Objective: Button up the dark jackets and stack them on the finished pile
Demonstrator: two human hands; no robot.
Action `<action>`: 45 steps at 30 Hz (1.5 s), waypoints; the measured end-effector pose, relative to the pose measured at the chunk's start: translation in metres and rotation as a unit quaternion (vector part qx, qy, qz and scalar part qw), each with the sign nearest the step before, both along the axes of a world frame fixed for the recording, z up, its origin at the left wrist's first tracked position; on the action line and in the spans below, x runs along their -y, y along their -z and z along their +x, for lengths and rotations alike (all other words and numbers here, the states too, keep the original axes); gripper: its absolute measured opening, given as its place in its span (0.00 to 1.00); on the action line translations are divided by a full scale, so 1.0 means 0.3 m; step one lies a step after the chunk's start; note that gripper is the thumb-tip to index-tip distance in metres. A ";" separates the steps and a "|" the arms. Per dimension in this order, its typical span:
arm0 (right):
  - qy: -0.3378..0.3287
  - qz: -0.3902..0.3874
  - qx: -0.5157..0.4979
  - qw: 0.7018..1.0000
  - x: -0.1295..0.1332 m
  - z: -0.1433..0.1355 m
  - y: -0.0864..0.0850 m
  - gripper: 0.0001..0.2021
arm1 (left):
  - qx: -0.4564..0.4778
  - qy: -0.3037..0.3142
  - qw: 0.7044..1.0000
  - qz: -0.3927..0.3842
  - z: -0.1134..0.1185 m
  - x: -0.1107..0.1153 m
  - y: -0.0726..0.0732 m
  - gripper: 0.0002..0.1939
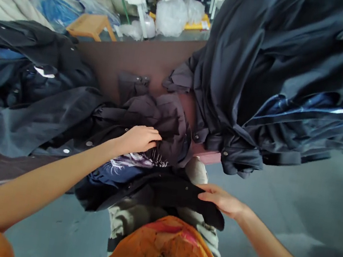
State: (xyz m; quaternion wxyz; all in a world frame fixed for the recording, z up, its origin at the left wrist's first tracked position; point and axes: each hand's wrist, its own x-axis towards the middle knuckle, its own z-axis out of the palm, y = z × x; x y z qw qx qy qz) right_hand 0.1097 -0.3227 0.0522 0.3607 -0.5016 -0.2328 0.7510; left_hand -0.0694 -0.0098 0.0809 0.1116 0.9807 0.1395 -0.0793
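A black jacket [162,188] with snap buttons lies across my lap and up onto the brown bench in front of me. Over its upper part, my left hand [140,139] has its fingers bent and closed on the dark cloth; the fingertips are partly hidden. My right hand [220,200] pinches the near right edge of the jacket, thumb on top. Between the two hands, a navy lining with a white animal print [140,162] shows inside the folds.
Dark jackets [33,93] are heaped on the left. A larger pile of black jackets [264,74] hangs over the right side of the brown bench [120,57]. Beyond stand a wooden stool [88,24] and plastic bags [173,16]. Grey floor [304,197] lies at right.
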 end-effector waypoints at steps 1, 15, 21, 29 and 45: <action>-0.016 0.013 0.035 0.999 0.008 0.001 0.014 0.16 | 0.016 -0.048 0.999 -0.017 0.013 0.007 -0.035 0.11; -0.024 0.095 0.178 0.979 0.038 -0.114 0.025 0.21 | 0.052 -0.162 0.897 -0.409 0.032 0.253 -0.137 0.24; 0.123 0.038 0.075 0.989 0.055 -0.198 -0.117 0.21 | 0.030 -0.177 0.877 -0.447 -0.060 0.402 -0.128 0.23; 0.177 0.066 0.051 0.981 0.143 -0.352 -0.177 0.22 | 0.109 -0.187 0.882 -0.418 -0.229 0.695 -0.177 0.23; 0.276 0.056 0.086 0.956 0.140 -0.453 -0.033 0.22 | 0.215 -0.273 0.840 -0.417 -0.269 0.811 0.025 0.10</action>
